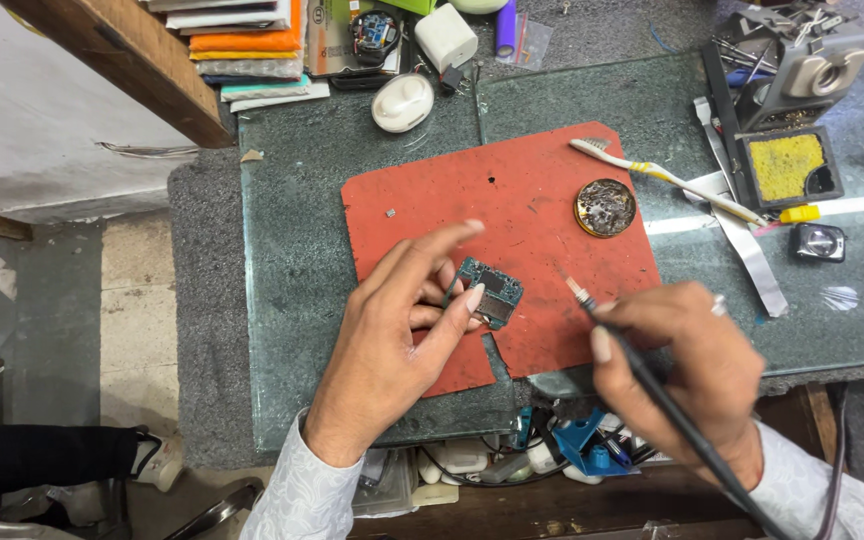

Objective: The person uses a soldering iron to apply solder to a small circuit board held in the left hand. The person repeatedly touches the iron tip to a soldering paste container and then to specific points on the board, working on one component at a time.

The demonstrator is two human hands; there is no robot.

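My left hand (402, 330) grips a small green circuit board (490, 287) by its edge, holding it over a red work mat (512, 190). My right hand (682, 365) holds a black soldering iron (642, 370) like a pen. Its tip (572, 285) points up-left and stops a short way to the right of the board, not touching it. Both arms wear pale patterned sleeves.
A round tin of flux (605, 207), a toothbrush (667, 178) and a soldering stand with a yellow sponge (787, 165) lie to the right on the glass-topped bench (292, 260). Stacked boxes (247, 45), a white charger (445, 37) and a white oval case (402, 102) sit at the back. Cables and parts fill the shelf (512, 465) below.
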